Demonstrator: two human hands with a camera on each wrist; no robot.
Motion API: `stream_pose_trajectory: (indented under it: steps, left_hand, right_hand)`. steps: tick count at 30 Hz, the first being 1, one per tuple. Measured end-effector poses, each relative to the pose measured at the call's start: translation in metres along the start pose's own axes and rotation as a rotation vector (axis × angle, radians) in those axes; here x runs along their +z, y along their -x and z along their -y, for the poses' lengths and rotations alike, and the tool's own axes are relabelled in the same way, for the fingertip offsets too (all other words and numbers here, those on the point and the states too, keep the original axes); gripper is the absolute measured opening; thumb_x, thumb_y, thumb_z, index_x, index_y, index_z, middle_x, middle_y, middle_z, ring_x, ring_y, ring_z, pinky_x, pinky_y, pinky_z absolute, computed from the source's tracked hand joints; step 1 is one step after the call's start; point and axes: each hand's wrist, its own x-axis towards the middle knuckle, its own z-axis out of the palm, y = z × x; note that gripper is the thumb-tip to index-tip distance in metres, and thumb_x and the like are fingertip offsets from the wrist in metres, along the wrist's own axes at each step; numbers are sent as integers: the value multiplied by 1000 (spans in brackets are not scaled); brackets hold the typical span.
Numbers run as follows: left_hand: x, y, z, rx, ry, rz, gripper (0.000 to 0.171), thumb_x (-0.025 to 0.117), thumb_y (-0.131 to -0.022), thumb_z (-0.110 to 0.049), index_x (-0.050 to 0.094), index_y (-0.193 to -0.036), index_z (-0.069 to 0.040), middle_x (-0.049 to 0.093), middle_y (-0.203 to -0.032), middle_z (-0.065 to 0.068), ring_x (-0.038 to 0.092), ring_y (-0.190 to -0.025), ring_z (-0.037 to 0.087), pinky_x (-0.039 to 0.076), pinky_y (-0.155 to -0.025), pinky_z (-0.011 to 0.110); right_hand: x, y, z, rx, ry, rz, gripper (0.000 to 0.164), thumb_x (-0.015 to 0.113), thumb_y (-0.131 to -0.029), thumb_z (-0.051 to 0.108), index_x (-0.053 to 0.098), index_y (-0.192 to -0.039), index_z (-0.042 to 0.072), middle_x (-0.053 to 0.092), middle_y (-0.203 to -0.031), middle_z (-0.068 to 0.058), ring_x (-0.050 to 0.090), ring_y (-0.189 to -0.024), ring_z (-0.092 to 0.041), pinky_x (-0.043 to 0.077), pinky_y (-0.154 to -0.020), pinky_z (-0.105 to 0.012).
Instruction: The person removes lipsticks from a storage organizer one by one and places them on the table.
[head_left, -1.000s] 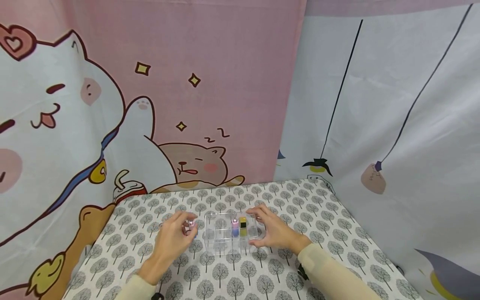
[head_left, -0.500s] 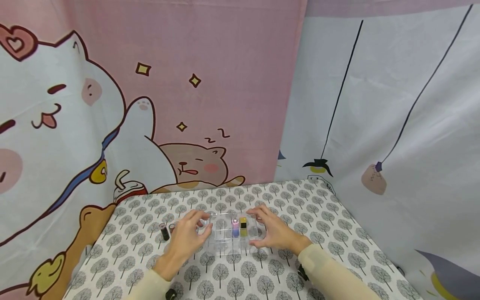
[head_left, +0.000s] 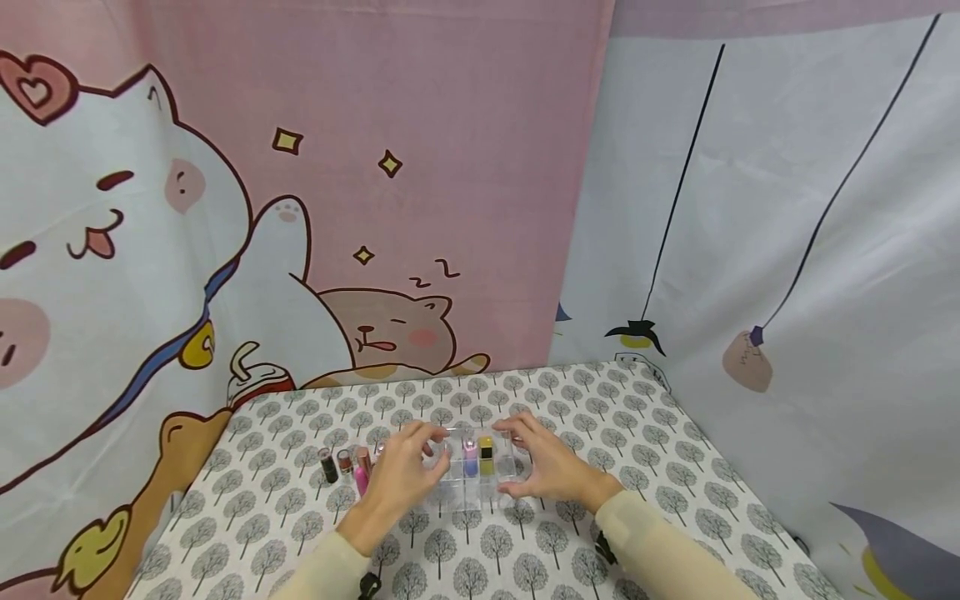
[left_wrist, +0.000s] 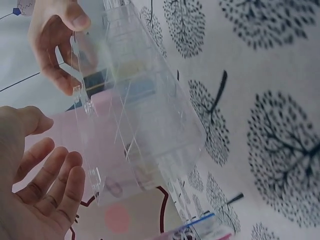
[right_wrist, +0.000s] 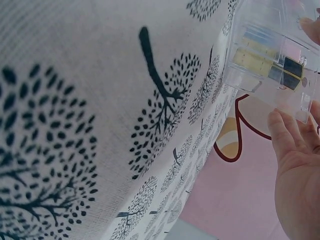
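Note:
A clear plastic organizer (head_left: 459,498) with compartments stands on the patterned cloth between the hands. Inside it, toward the right, a pink-and-blue lipstick tube (head_left: 470,460) is upright beside a yellow tube with a black band (head_left: 486,455). My right hand (head_left: 546,460) holds the organizer's right end, thumb at the front and fingers at the back. At the left end is my left hand (head_left: 403,472), holding nothing. The left wrist view shows its fingers (left_wrist: 67,187) loosely bent, apart from the organizer's wall.
Left of the left hand, several lipsticks stand on the tablecloth (head_left: 262,492), among them a black tube (head_left: 327,467) and a bright pink tube (head_left: 362,481). The hand partly hides this group. A printed curtain (head_left: 480,167) hangs behind the table.
My left hand has let go of a small tube among the lipsticks and moved right to the organizer's left end, uncovering more lipsticks. The right hand stays in place.

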Motion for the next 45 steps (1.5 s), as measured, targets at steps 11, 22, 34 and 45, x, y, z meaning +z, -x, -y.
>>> stream_pose_trajectory:
  steps: [11,22,34,45]
  left_hand:
    - [17,-9,-6,-2,-8,17,31,94,-94,-9,84,-124,-10,85,-115,9,84,-94,26,63,-72,12]
    - [30,-10,-10,-69,4,79,32,96,-97,-15,83,-126,-11,86,-119,13,84,-91,27,63,-67,12]
    - [47,-12,-8,-81,31,51,31,97,-95,-12,85,-123,-7,90,-112,14,84,-83,22,62,-65,14]
    - [51,-15,-7,-91,-4,33,23,99,-94,-15,85,-112,-12,89,-106,8,84,-89,26,68,-73,23]
  right_hand:
    - [1,-3,0,-11,31,-16,99,104,-88,44,52,-169,21,57,-159,-1,72,-140,-32,67,-119,-51]
    - [0,-1,-1,12,-3,-4,99,105,-87,40,52,-169,24,57,-160,-4,71,-143,-32,65,-123,-50]
    - [4,0,-2,4,-27,4,97,105,-88,37,51,-169,25,57,-162,-10,69,-146,-33,63,-125,-50]
    - [5,1,-4,4,-3,-4,98,104,-89,41,51,-169,28,58,-161,-6,69,-145,-28,64,-124,-49]
